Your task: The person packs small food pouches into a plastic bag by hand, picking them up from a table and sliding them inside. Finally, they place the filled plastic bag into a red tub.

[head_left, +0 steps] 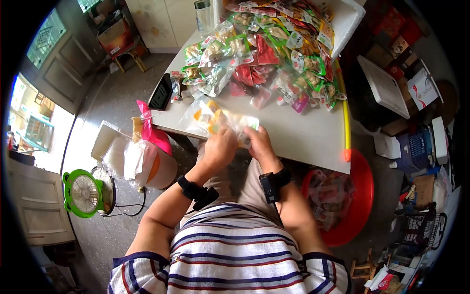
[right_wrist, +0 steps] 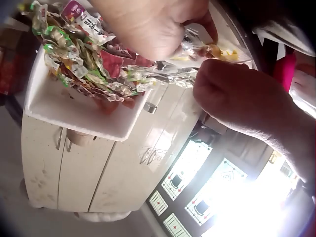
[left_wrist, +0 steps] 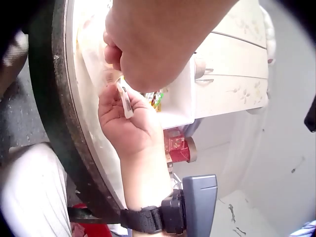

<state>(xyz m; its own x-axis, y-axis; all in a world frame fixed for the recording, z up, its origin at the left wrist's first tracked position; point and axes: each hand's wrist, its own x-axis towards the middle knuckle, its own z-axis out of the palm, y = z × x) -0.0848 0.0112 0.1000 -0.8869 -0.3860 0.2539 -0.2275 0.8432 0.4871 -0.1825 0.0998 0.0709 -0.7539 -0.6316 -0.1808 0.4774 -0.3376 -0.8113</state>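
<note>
A clear plastic bag with yellow-orange patches (head_left: 209, 117) is held over the table's front edge in the head view. My left hand (head_left: 220, 147) grips it with curled fingers. Close beside it, my right hand (head_left: 261, 143) pinches the bag's right part between thumb and fingers. In the left wrist view, a pale plastic edge (left_wrist: 125, 101) stands out of the right hand (left_wrist: 129, 123), while the left hand (left_wrist: 143, 49) hides most of the bag. Just beyond both hands lies a heap of small sealed food packets (head_left: 264, 56).
The white table (head_left: 308, 137) carries a phone (head_left: 160, 92), a glass (head_left: 203, 19) and a white foam box (head_left: 350, 27). A yellow stick (head_left: 347, 127) lies along its right edge. Below right stands a red basin (head_left: 363, 206) with wrappers; at left are a bin (head_left: 164, 171) and a green fan (head_left: 82, 193).
</note>
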